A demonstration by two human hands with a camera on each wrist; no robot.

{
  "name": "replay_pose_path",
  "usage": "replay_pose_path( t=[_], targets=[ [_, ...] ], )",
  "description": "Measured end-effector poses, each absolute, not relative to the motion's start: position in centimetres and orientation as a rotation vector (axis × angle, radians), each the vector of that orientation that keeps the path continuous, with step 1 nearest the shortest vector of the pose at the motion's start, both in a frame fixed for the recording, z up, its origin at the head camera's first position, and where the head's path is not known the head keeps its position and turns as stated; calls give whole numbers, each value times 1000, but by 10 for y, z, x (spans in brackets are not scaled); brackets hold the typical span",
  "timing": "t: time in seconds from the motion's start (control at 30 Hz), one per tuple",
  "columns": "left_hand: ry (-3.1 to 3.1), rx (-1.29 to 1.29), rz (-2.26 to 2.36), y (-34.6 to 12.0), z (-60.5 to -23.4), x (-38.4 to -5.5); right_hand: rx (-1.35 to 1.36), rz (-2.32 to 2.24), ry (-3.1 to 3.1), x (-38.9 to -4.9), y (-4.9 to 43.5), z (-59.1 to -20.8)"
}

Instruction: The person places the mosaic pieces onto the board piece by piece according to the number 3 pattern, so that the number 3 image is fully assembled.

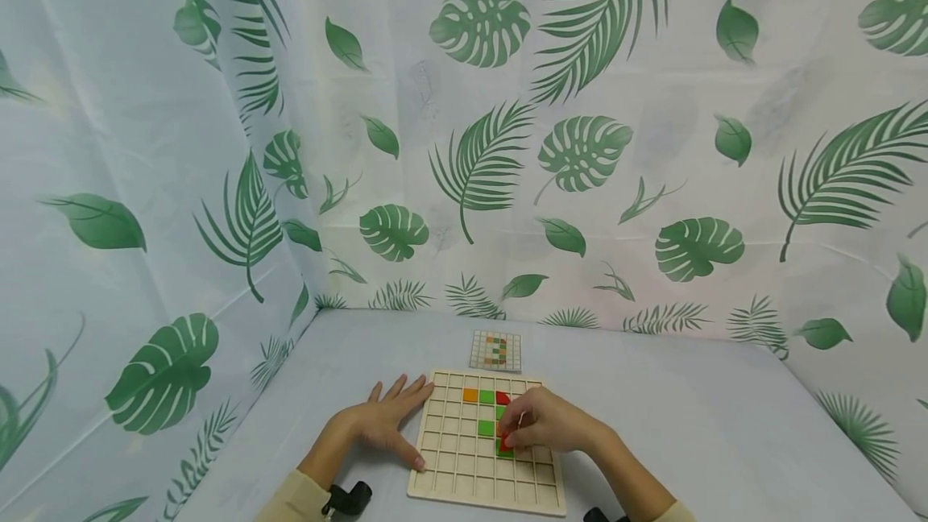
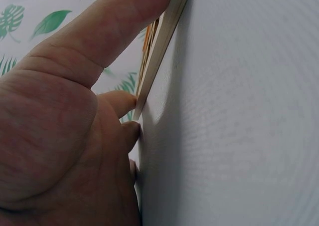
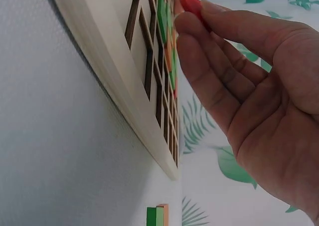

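Note:
My left hand (image 1: 387, 423) lies at the left edge of a wooden grid board (image 1: 453, 482), fingers spread and thumb touching the rim. Its thumb (image 2: 99, 36) crosses the top of the left wrist view, against the board's side. Over the board, my right hand (image 1: 547, 421) pinches a small red piece (image 3: 192, 4) between thumb and fingertips. That piece is close above a green tile (image 1: 505, 453). Other tiles sit in the grid: an orange tile (image 1: 470, 395), a green tile (image 1: 486, 397) and a red tile (image 1: 503, 398) in one row. Below them is another green tile (image 1: 486, 428); the right fingers partly hide others.
Behind the board lies a small pattern card (image 1: 496, 350) with a printed grid of coloured shapes. Beside the board, the right wrist view shows green and orange pieces (image 3: 156, 216) on the white tabletop (image 1: 689, 425). Leaf-patterned cloth (image 1: 638, 103) hangs around the table.

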State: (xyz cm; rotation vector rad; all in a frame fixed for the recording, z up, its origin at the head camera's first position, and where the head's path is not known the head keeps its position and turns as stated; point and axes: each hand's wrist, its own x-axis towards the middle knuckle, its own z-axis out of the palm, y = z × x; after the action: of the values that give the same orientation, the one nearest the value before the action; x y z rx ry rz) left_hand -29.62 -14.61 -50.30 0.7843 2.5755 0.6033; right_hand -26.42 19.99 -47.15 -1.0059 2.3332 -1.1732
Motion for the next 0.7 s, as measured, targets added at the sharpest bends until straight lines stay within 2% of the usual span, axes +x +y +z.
replay_pose_path(
  t=[0.7],
  targets=[
    [2578,791,598,-147,-502,-296,-972,-1095,2341,-258,189,-472]
  ],
)
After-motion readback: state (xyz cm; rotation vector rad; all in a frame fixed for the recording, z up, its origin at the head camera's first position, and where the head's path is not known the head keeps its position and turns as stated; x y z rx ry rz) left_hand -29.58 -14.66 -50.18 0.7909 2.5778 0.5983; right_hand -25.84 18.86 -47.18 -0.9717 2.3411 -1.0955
